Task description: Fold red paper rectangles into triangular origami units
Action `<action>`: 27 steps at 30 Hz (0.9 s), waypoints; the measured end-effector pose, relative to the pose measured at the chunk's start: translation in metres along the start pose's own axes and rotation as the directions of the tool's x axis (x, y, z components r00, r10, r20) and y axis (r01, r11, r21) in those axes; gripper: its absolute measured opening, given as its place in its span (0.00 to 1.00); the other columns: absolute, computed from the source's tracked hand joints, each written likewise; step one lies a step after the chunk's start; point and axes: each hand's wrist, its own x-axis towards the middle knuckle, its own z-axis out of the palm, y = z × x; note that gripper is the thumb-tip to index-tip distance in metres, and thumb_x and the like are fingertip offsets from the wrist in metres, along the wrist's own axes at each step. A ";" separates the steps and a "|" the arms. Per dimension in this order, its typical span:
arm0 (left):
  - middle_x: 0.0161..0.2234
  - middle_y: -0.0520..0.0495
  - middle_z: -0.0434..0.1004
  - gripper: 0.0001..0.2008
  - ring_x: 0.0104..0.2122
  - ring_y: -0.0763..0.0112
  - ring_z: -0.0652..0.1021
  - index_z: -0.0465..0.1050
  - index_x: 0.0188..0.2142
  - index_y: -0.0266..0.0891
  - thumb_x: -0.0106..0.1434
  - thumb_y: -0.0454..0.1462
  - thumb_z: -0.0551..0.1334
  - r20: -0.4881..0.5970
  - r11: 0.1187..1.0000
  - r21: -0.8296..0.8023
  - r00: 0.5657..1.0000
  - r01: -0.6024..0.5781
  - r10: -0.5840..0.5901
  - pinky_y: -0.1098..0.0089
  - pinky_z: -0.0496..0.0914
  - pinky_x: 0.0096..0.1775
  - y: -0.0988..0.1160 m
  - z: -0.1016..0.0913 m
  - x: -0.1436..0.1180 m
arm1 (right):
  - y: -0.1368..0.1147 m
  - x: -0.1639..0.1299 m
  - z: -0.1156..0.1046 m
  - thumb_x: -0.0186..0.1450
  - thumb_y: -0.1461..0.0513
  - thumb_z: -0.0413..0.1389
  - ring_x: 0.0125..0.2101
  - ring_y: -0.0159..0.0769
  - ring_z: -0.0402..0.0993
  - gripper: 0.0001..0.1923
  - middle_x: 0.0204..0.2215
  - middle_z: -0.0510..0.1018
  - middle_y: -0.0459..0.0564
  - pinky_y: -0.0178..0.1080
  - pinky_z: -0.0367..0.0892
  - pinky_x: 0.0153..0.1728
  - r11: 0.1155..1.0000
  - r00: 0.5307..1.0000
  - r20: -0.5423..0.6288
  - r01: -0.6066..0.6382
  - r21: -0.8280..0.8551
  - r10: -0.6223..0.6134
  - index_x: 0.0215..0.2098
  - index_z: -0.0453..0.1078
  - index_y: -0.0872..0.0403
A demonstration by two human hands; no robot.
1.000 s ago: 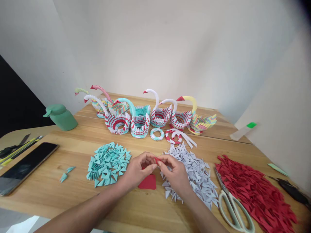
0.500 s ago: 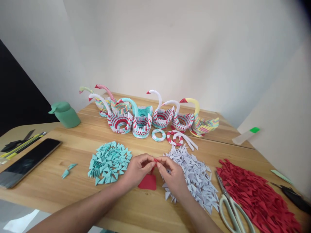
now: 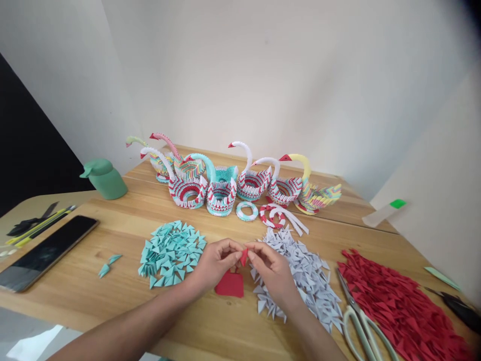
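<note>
A small folded red paper (image 3: 244,257) sits above the table (image 3: 124,306), pinched between thumb and fingers of the left hand (image 3: 216,260) and right hand (image 3: 276,271). Red sheets (image 3: 230,286) lie just below. The right hand partly hides a pale pile (image 3: 317,286); a teal pile (image 3: 173,254) lies left, scissors (image 3: 355,304) right, paper swans (image 3: 221,198) far.

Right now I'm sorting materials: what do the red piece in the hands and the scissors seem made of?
Red piece: probably matte paper, from its dull, pointed, folded look. Scissors: thin grey blades suggest metal, finish unclear; pale, smooth handles are likely plastic.
</note>
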 end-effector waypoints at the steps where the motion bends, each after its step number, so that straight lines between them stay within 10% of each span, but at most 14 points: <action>1: 0.22 0.50 0.72 0.16 0.21 0.73 0.71 0.70 0.32 0.35 0.55 0.47 0.65 0.013 0.996 -0.082 0.999 0.032 -0.031 0.71 0.65 0.28 -0.001 -0.001 0.002 | 0.000 0.001 0.000 0.63 0.57 0.54 0.31 0.36 0.74 0.12 0.30 0.78 0.49 0.36 0.68 0.32 0.999 1.000 0.011 -0.028 0.045 0.028 0.40 0.73 0.55; 18: 0.30 0.52 0.68 0.28 0.26 0.76 0.72 0.63 0.51 0.38 0.53 0.39 0.69 0.186 0.969 -0.246 0.981 -0.007 0.054 0.70 0.66 0.32 -0.002 0.002 0.002 | 0.001 0.000 0.002 0.60 0.60 0.54 0.26 0.32 0.70 0.06 0.25 0.74 0.45 0.33 0.65 0.28 0.999 0.999 -0.046 -0.006 0.034 0.008 0.32 0.70 0.55; 27: 0.34 0.50 0.71 0.27 0.30 0.74 0.70 0.65 0.54 0.42 0.55 0.25 0.56 0.024 0.870 0.431 0.967 -0.239 0.253 0.73 0.66 0.34 -0.014 0.003 -0.001 | 0.003 -0.002 0.007 0.61 0.63 0.53 0.29 0.34 0.72 0.05 0.27 0.77 0.45 0.34 0.66 0.32 0.994 0.997 -0.059 0.051 -0.100 -0.057 0.32 0.70 0.53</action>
